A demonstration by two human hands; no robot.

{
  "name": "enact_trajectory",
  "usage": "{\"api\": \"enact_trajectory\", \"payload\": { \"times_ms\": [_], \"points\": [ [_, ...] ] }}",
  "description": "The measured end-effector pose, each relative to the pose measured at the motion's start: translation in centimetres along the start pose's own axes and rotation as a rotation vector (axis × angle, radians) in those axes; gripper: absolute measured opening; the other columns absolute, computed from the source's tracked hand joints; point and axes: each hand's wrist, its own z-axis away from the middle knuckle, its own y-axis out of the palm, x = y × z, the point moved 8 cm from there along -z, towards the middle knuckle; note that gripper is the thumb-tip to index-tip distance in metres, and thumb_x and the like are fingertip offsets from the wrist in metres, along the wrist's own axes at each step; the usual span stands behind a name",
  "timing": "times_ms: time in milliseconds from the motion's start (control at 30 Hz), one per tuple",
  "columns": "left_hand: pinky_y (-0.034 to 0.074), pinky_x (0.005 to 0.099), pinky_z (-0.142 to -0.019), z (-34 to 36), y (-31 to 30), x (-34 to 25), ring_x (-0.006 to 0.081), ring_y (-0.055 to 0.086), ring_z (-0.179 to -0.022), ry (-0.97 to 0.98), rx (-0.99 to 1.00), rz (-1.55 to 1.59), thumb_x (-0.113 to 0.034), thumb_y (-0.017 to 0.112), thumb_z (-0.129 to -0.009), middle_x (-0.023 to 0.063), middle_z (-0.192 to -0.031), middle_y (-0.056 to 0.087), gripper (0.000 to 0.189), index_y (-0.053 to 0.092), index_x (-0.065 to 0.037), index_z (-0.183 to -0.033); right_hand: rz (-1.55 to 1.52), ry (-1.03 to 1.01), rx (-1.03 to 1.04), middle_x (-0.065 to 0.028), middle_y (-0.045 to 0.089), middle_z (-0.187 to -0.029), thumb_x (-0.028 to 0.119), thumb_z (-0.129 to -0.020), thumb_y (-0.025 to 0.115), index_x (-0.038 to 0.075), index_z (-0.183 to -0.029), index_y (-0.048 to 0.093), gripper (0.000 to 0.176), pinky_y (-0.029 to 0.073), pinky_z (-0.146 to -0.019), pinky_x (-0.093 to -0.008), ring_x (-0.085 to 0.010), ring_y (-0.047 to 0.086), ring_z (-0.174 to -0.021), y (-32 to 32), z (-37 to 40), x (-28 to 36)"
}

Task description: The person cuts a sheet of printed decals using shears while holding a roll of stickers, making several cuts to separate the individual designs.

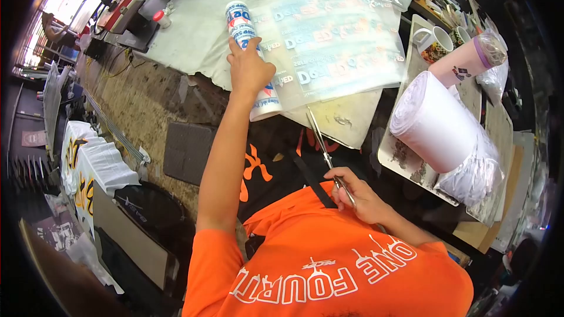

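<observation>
1. Left hand (249, 67) lies flat with fingers spread, pressing down on the part-rolled printed film (244, 29).
2. The film's unrolled stretch looks whole: no cut shows in it yet.
3. Right hand (361, 196) pinches the scissors (326, 152) with blades together and tips just short of the film's near edge, so I judge cutting not begun.
4. A white roll (437, 123) lies apart, untouched.

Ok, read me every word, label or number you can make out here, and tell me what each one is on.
"ONE FOURT": white letters on the orange shirt; the ending is unclear.
"D…ED": repeated logo on the clear film sheet; middle letters too faint.
Blue lettering on the printed roll under the left hand: too blurred.
Mug prints: too small to read.
Scissors in the right hand: no text visible.
</observation>
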Motion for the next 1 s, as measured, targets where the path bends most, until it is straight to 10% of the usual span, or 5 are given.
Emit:
{"api": "enact_trajectory", "payload": {
  "times_ms": [333, 1000],
  "points": [
    [0.038, 0.0635, -0.111, 0.7, 2.4, -1.6, 0.0562, 0.023, -0.148, 0.076, -0.079, -0.316, -0.053, 0.076, -0.083, 0.0262, -0.168, 0.017, 0.076, 0.056, -0.018, -0.147, 0.015, -0.083, -0.135, -0.0001, 0.043, -0.068, 0.031, -0.11, 0.048, 0.011, -0.141, 0.046, 0.037, 0.041, -0.058, -0.0286, -0.0103, 0.044, -0.058, 0.2, -7.3, 1.2],
    [0.04, 0.0613, -0.111, 0.5, 2.0, -0.4, 0.059, 0.031, -0.141, 0.129, -0.119, -0.212, -0.034, 0.073, -0.083, 0.028, -0.166, 0.02, 0.061, 0.061, -0.02, -0.142, -0.123, -0.075, -0.19, 0.0014, 0.045, -0.07, 0.027, -0.108, 0.053, 0.009, -0.141, 0.045, 0.038, 0.039, -0.054, -0.0255, -0.0072, 0.042, -0.057, 0.0, -7.5, 0.3]
  ]
}}
